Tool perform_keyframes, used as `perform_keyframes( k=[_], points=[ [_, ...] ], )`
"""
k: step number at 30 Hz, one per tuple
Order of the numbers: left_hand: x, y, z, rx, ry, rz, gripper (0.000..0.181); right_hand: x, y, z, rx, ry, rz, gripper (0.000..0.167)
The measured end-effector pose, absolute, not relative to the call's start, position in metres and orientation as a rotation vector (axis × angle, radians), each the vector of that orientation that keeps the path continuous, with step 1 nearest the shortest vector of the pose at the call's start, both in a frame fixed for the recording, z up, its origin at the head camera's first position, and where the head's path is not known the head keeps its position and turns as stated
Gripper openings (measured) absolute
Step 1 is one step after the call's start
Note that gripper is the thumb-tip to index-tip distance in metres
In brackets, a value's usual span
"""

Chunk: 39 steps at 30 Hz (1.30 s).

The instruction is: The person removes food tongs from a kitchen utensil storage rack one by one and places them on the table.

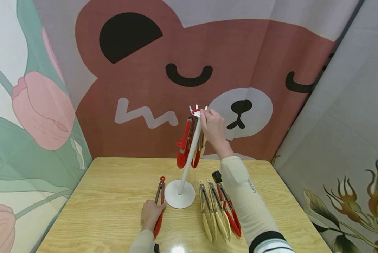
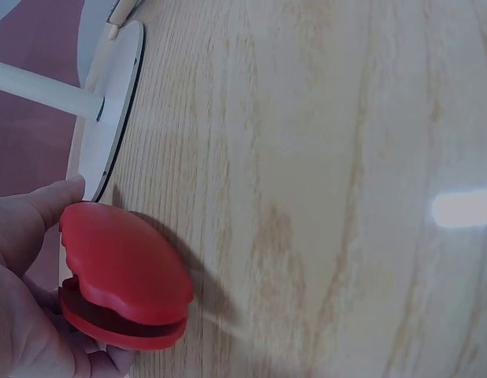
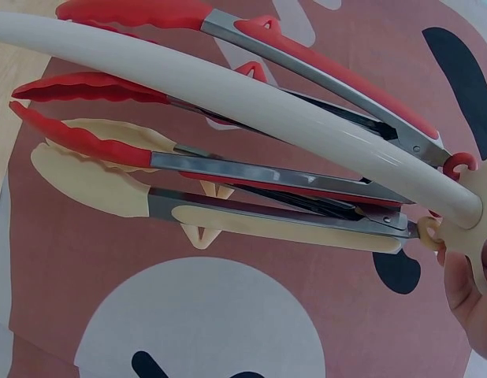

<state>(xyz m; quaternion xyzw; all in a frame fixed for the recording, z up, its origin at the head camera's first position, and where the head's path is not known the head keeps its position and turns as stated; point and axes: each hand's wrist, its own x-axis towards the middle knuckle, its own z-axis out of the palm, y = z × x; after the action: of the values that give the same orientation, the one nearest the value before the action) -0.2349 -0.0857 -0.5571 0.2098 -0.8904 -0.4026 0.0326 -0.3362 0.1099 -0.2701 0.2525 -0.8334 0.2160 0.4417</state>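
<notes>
In the head view my left hand (image 1: 151, 214) grips a pair of red-tipped tongs (image 1: 159, 211) left of the stand's base. Their red scalloped heads (image 2: 129, 268) stand slightly apart in the left wrist view. My right hand (image 1: 215, 127) is up at the top of a white hook stand (image 1: 189, 163), its fingers pinching the hooked head (image 3: 470, 205). From the hooks hang red tongs (image 3: 338, 83) and cream tongs (image 3: 291, 227), ring ends up. Part of the right hand is hidden behind the stand's head.
Right of the round white base (image 1: 180, 203), two cream tongs (image 1: 207, 214) and one red pair (image 1: 230, 212) lie side by side on the wooden table (image 1: 113, 196). A curtain with a bear print (image 1: 223, 52) hangs behind; printed curtains flank both sides.
</notes>
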Motion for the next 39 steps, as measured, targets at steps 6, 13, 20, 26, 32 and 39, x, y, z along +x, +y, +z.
perform_keyframes(
  k=[6, 13, 20, 26, 32, 39],
  points=[
    [-0.236, -0.084, -0.558, 0.652, -2.742, -1.230, 0.040, -0.337, 0.111, -0.271, 0.623, -2.071, 0.530, 0.030],
    [-0.234, -0.082, -0.556, 0.666, -2.748, -1.215, 0.041, -0.336, 0.111, -0.271, 0.621, -2.064, 0.539, 0.030],
    [-0.236, -0.083, -0.556, 0.646, -2.753, -1.242, 0.042, -0.336, 0.111, -0.271, 0.623, -2.057, 0.536, 0.030],
    [-0.237, -0.085, -0.554, 0.659, -2.744, -1.385, 0.046, -0.337, 0.111, -0.270, 0.626, -2.052, 0.540, 0.029],
    [-0.239, -0.088, -0.552, 0.708, -2.724, -1.430, 0.064, -0.337, 0.110, -0.270, 0.632, -2.045, 0.522, 0.029],
    [-0.244, -0.093, -0.547, 0.627, -2.721, -1.345, 0.068, -0.337, 0.110, -0.271, 0.632, -2.031, 0.523, 0.029]
  ],
)
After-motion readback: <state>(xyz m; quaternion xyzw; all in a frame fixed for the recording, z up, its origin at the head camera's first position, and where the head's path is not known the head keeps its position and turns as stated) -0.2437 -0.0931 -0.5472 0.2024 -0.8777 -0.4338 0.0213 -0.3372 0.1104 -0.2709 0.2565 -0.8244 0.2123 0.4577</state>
